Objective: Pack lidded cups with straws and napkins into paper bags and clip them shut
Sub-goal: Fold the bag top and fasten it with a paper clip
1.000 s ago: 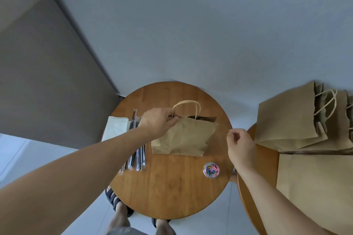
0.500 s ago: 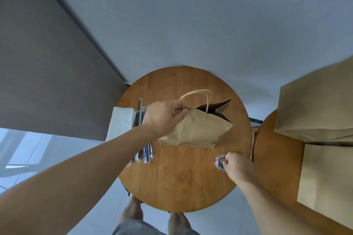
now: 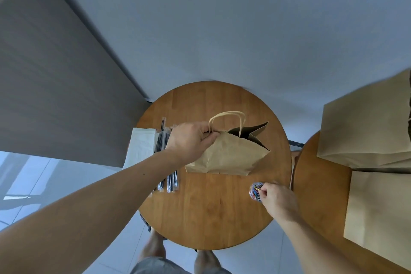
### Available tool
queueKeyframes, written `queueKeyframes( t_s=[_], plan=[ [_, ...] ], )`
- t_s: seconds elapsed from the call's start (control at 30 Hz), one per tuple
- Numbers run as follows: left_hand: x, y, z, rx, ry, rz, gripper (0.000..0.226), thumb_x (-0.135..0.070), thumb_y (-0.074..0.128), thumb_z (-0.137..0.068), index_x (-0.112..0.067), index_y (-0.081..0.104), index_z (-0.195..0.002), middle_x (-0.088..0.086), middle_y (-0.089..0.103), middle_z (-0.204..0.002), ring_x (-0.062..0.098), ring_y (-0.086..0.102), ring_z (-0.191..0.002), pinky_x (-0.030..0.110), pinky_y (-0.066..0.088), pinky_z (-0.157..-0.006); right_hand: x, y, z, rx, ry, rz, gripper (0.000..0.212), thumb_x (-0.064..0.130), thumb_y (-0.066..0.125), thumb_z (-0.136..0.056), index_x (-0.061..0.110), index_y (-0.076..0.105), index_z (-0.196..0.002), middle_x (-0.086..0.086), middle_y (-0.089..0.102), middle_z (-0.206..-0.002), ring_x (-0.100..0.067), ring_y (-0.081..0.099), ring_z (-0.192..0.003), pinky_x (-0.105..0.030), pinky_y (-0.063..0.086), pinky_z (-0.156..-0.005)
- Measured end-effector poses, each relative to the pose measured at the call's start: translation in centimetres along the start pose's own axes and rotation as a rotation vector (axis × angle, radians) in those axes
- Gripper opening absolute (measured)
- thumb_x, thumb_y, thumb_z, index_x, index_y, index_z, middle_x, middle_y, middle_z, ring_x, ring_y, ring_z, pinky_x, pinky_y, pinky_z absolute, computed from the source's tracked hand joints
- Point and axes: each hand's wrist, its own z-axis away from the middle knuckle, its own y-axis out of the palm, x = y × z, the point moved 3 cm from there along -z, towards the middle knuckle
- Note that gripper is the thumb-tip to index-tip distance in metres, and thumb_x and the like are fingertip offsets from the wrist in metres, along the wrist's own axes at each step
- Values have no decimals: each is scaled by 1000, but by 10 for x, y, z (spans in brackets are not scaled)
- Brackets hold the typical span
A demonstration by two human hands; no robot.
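A brown paper bag with twisted handles stands on the round wooden table. My left hand pinches its top edge at the left corner; the right part of the mouth gapes open. My right hand has its fingertips in a small round tub of coloured paper clips near the table's right edge. Whether it holds a clip I cannot tell. Wrapped black straws and white napkins lie left of the bag. No cup is visible.
A second wooden table stands at the right, carrying flat and standing brown paper bags. A grey wall lies beyond. My feet show below the round table's near edge on the pale tiled floor.
My right hand came from the gap between the tables down to the clip tub and now reaches into it. The bag's right side has opened wider. My left hand kept its hold.
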Motion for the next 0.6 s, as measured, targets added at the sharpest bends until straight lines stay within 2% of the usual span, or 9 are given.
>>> queueKeyframes(
  t_s=[0.13,0.27,0.33,0.4,0.47,0.53,0.57,0.6],
  plan=[
    [0,-2,-1,26,-14,12,15,-41,58,-95,-36,72,-92,-12,59,-58,4,54,-56,16,30,-45,0,-8,4,-33,4,-152,8,29,64,-88,26,62,-81,6,66,-92,-15,64,-76,-26,50,-59],
    [1,-4,-2,63,-36,27,15,-43,57,-95,-40,71,-95,-7,67,-67,8,60,-64,26,46,-52,4,-27,14,-174,-26,-466,28,11,72,-73,21,48,-62,11,58,-77,-10,58,-70,-33,51,-59],
    [0,-4,-3,80,-45,40,15,-43,57,-95,-40,71,-95,-9,67,-67,6,60,-65,28,49,-55,15,-45,22,-220,-94,-574,39,5,72,-71,27,42,-58,14,58,-79,-5,60,-72,-28,51,-58],
    [0,-4,-3,102,-49,44,14,-41,56,-95,-40,71,-96,-10,68,-69,5,61,-66,30,51,-57,27,-63,26,-244,-133,-689,45,1,70,-73,34,43,-58,10,63,-78,-1,64,-69,-17,49,-55],
    [0,-4,-4,126,-53,39,15,-42,55,-96,-41,70,-96,-8,69,-71,7,63,-68,30,51,-58,43,-82,29,-215,-124,-848,32,9,68,-75,33,52,-60,9,69,-76,-9,68,-65,-24,54,-53],
    [-1,-5,-6,142,-48,25,16,-42,54,-96,-40,69,-99,-7,71,-75,10,64,-71,27,48,-56,62,-102,31,-165,-133,-1024,11,22,67,-72,24,57,-67,9,73,-81,-23,69,-65,-44,57,-58],
    [-1,-6,-7,144,-45,21,16,-42,54,-96,-40,69,-100,-7,71,-76,9,64,-71,25,44,-53,72,-111,32,-159,-153,-1096,15,26,67,-71,15,58,-71,3,74,-80,-27,70,-68,-45,57,-60],
    [-1,-8,-7,147,-46,21,16,-42,54,-96,-41,69,-101,-8,71,-76,9,63,-71,23,40,-51,81,-120,33,-161,-182,-1167,20,26,69,-71,10,57,-74,-3,73,-77,-26,72,-73,-40,57,-62]
  ],
)
